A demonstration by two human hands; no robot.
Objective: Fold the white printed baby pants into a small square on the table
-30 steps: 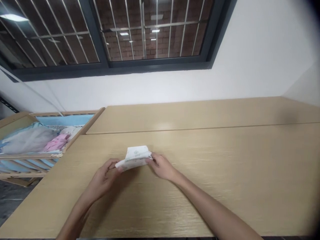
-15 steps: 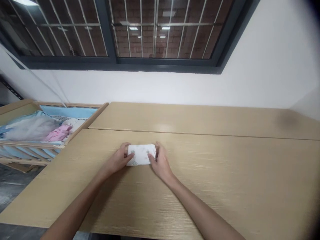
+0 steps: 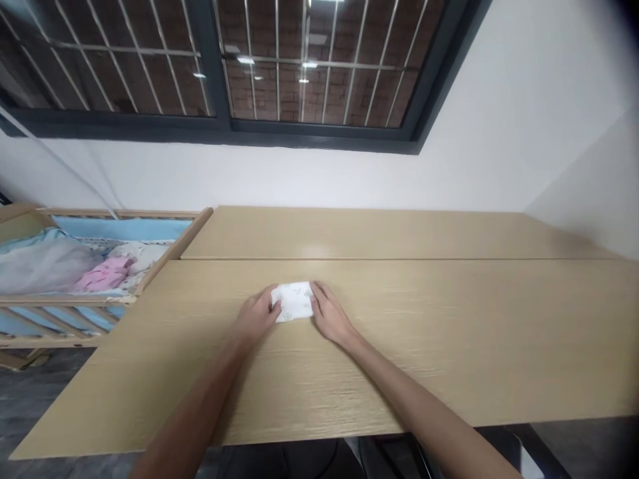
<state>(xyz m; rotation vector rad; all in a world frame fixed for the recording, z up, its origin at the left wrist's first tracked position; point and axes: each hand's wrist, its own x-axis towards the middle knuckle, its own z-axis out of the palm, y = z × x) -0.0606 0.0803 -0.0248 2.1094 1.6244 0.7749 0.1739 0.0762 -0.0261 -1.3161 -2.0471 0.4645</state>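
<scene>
Our left hand (image 3: pixel 258 314) and right hand (image 3: pixel 331 315) pinch opposite ends of the folded white piece (image 3: pixel 295 301); we should press evenly

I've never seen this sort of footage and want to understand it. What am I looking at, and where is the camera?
There is no machine here. You are looking through a camera worn on a person's head, facing forward and down. The person's left hand and right hand are bare, and they hold opposite ends of a small white folded cloth, or something like it, with a faint print. Below it is a wood-coloured table; whether the cloth touches it is hard to tell. Off to the left is a crib with a pink cloth among other bedding, and beyond the table is a dark-framed window.
</scene>
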